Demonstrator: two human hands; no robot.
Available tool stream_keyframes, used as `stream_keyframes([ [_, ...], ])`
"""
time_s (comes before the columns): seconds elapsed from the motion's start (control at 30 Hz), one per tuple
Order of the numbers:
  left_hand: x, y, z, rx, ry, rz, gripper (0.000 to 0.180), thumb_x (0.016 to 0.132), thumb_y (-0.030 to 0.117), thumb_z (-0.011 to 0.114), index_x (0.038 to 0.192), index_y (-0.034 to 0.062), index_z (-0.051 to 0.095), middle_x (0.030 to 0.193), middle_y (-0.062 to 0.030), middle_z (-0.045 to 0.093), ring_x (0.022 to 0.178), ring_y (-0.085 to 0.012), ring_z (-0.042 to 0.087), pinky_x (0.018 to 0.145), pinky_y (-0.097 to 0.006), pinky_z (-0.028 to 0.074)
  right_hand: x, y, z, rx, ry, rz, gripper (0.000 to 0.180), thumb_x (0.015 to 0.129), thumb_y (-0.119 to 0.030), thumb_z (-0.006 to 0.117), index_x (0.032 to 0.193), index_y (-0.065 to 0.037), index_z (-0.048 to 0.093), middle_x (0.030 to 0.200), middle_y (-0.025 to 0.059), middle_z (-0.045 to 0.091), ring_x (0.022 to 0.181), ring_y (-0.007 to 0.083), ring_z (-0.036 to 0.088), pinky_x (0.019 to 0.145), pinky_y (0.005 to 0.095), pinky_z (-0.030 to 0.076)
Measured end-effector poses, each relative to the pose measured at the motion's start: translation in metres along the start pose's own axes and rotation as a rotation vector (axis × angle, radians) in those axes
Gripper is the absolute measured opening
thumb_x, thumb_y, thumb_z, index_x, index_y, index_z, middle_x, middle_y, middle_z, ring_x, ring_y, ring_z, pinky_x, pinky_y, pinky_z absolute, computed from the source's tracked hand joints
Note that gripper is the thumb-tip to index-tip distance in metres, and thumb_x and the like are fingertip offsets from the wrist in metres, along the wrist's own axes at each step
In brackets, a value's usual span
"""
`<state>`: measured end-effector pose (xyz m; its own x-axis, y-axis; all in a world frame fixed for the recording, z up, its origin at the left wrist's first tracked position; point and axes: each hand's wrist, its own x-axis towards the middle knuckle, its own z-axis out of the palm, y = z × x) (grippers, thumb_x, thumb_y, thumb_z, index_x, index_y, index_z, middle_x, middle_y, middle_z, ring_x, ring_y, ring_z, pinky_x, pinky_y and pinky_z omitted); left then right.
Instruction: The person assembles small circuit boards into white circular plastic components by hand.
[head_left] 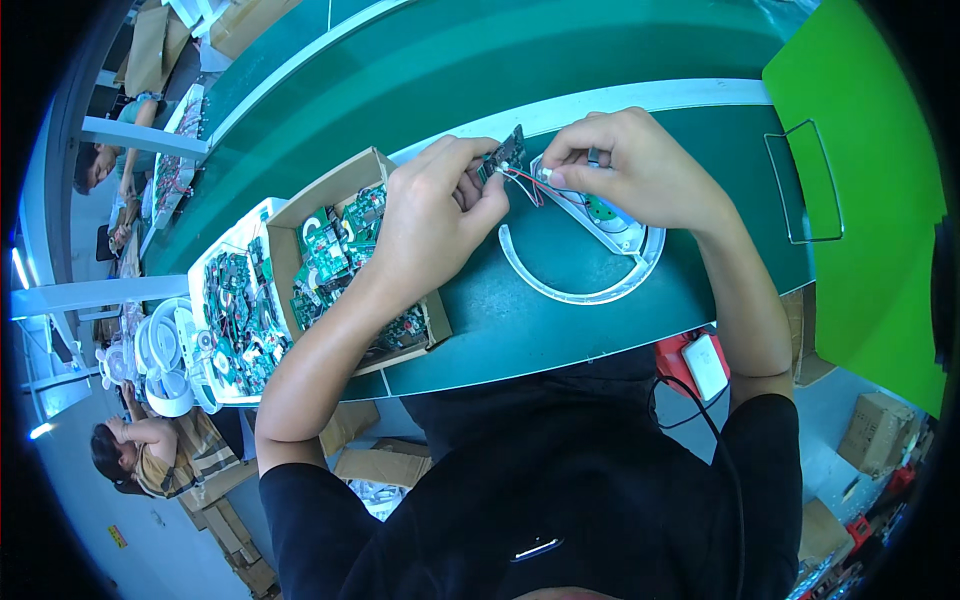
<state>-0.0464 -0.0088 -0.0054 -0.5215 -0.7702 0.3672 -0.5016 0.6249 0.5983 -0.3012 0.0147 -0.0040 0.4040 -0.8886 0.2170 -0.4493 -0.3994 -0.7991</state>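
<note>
My left hand [440,205] is closed on the edge of a small dark circuit board [510,148], held upright above the bench. Thin red, white and black wires [528,188] run from the board towards my right hand [635,170]. Its thumb and forefinger pinch a small white connector [545,175]. Below that hand lies a white ring-shaped housing [580,297] with a straight bar across it. Part of a green board [600,208] shows at the bar, and my right hand hides the ring's far side.
To the left stand a cardboard box [437,318] of green circuit boards and a white tray [197,290] with more wired boards. White round housings [165,350] are stacked beyond. A green panel [860,200] with a wire handle rises at right. Two people sit at far left.
</note>
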Motion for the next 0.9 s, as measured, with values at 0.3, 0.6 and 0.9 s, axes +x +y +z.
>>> stream_keyframes([
  [0.3,0.002,-0.003,-0.001,-0.143,-0.152,-0.147,0.019,0.103,0.006,0.067,0.116,-0.0070,0.067,0.090,-0.0132,0.077,0.074,-0.0149,0.073,0.072,-0.028,0.058,0.005,0.009,0.024,0.125,0.216,0.054,0.011,0.095,-0.009,0.074,0.098,0.002,0.077,0.084,0.0145,0.077,0.072,0.0242,0.072,0.070,0.0351,0.056],
  [0.6,0.003,-0.001,-0.003,-0.141,-0.151,-0.160,0.022,0.101,0.008,0.069,0.117,-0.0067,0.069,0.085,-0.0105,0.077,0.074,-0.0111,0.072,0.069,-0.027,0.057,0.003,0.000,0.041,-0.118,0.246,-0.073,0.010,0.091,-0.011,0.075,0.089,-0.001,0.074,0.082,0.0154,0.073,0.086,0.0355,0.065,0.080,0.0472,0.052],
  [0.9,0.004,0.005,-0.004,-0.116,-0.132,-0.113,0.024,0.092,0.008,0.078,0.111,-0.0062,0.072,0.079,-0.0069,0.071,0.072,-0.0091,0.066,0.069,-0.027,0.055,0.003,0.002,0.040,-0.098,0.258,-0.045,0.012,0.092,-0.013,0.074,0.090,-0.002,0.077,0.083,0.0126,0.072,0.083,0.0324,0.059,0.081,0.0449,0.050],
])
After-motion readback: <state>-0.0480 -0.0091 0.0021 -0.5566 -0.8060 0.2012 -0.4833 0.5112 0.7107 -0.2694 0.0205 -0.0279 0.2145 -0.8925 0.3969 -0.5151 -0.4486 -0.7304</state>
